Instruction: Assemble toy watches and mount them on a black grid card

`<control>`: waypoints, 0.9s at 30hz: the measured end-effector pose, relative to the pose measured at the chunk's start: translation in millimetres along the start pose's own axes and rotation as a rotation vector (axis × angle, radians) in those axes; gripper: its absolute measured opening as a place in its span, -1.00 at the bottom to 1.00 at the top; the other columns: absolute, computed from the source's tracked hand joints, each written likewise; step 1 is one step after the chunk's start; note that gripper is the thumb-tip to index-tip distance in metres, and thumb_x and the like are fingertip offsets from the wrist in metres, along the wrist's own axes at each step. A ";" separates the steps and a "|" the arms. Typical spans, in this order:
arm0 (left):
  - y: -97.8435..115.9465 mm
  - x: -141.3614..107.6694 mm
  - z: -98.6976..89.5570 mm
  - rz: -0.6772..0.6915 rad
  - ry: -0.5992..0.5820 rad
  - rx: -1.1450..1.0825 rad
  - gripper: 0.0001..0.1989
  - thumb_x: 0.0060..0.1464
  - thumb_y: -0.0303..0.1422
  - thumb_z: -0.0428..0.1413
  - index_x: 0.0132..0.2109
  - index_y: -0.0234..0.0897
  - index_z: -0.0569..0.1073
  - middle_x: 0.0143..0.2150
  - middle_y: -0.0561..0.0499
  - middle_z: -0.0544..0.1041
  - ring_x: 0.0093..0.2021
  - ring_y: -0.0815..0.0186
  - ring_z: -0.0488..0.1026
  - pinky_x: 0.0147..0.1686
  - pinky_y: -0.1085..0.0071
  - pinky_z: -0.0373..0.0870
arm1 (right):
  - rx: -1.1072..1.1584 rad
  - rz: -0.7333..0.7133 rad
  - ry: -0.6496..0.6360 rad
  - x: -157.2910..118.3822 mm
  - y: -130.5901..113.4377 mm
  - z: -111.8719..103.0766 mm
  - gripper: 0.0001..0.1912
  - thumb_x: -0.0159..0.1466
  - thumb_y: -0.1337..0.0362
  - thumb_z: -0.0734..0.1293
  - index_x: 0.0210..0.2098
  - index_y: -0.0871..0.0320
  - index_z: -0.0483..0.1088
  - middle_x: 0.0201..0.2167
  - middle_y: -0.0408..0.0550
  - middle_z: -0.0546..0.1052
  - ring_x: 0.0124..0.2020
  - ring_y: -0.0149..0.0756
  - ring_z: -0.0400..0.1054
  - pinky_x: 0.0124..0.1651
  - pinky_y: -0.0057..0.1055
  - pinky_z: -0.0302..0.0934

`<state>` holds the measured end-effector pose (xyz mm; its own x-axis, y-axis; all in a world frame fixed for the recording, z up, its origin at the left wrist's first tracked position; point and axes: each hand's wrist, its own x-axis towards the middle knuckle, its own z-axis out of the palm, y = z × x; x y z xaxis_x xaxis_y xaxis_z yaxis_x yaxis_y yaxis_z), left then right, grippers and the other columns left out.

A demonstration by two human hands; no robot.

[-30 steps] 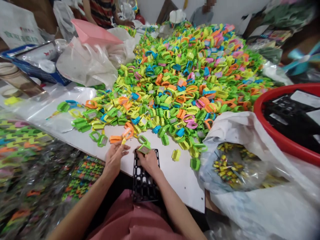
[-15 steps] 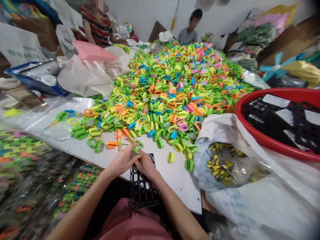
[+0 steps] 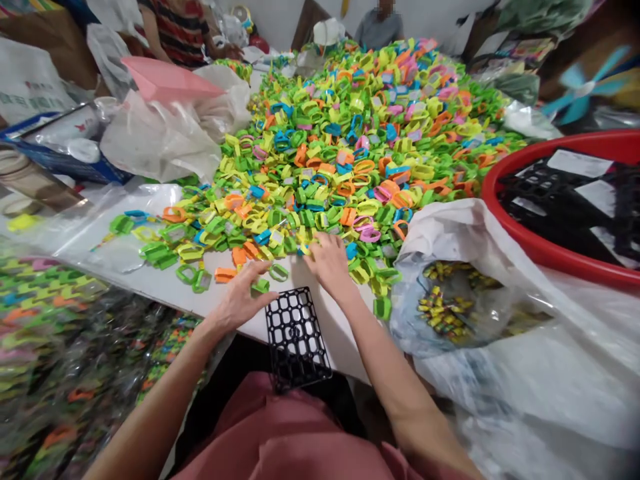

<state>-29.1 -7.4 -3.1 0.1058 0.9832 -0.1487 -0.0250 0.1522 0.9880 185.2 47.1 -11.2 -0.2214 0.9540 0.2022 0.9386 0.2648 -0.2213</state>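
Note:
My left hand [image 3: 243, 297] is at the table's near edge, thumb and index finger apart. A small green plastic piece [image 3: 261, 285] shows in the gap between them, and I see no firm grip on it. Just beyond lies a green loop-shaped piece [image 3: 279, 271]. My right hand [image 3: 330, 263] is stretched over the front of a heap of colourful plastic pieces [image 3: 320, 180] that look like toy watches. Its fingers are extended, with yellow and blue pieces at the tips. Between my forearms, a black grid tray [image 3: 299, 337] rests across the table edge and my lap.
At right stand a red tub [image 3: 505, 217] of black grids and a white bag [image 3: 450, 223] with small yellow pieces. Left are a pink sheet [image 3: 167, 81] over plastic bags and a blue box [image 3: 107, 168]. Two people sit beyond the heap; a blue-bladed fan [image 3: 587, 87] is at right.
My hands were together over a green piece and have parted. The right has moved forward to the heap, the left slightly left. More of the black grid shows, and the view has tilted down.

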 end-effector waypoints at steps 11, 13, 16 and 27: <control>-4.6 -18.1 -10.6 -0.088 0.080 -0.103 -0.41 -0.31 -0.60 0.35 -0.04 -0.23 0.50 -0.02 -0.07 0.50 -0.01 0.20 0.45 -0.11 0.45 0.42 | 0.003 0.078 0.008 -94.7 6.9 14.4 -0.66 0.30 0.45 0.12 -0.03 0.16 0.40 -0.10 0.12 0.47 -0.08 -0.14 0.28 -0.04 -0.22 0.14; -17.0 -25.2 -16.2 -0.182 0.046 -0.069 -0.49 -0.34 -0.57 0.37 -0.12 -0.26 0.52 -0.14 -0.06 0.53 -0.18 0.24 0.48 -0.29 0.47 0.44 | -0.009 0.040 0.000 -84.9 16.6 10.2 -0.63 0.29 0.47 0.11 -0.01 0.15 0.40 -0.10 0.11 0.47 -0.09 -0.16 0.29 -0.03 -0.25 0.15; -44.3 -24.6 -11.7 -0.151 0.057 0.140 -0.68 -0.38 -0.50 0.40 -0.36 -0.27 0.55 -0.37 0.02 0.49 -0.39 0.32 0.41 -0.43 0.50 0.37 | -0.072 -0.077 -0.069 -61.0 33.7 5.1 -0.66 0.30 0.48 0.13 -0.05 0.15 0.43 -0.13 0.11 0.47 -0.11 -0.17 0.29 -0.06 -0.28 0.16; -80.3 12.1 -10.6 0.205 -0.059 0.492 -0.89 -0.06 -0.45 0.23 -0.51 -0.21 0.51 -0.50 0.04 0.45 -0.44 0.31 0.34 -0.35 0.46 0.23 | 0.010 -0.317 -0.092 -39.9 50.6 7.1 -0.70 0.34 0.43 0.14 -0.13 0.15 0.47 -0.09 0.08 0.48 -0.10 -0.22 0.32 -0.05 -0.30 0.20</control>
<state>-36.4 -6.7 -84.7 0.2040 0.9783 0.0377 0.4160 -0.1215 0.9012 239.7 23.4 -37.3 -0.5257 0.8323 0.1755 0.8164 0.5517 -0.1707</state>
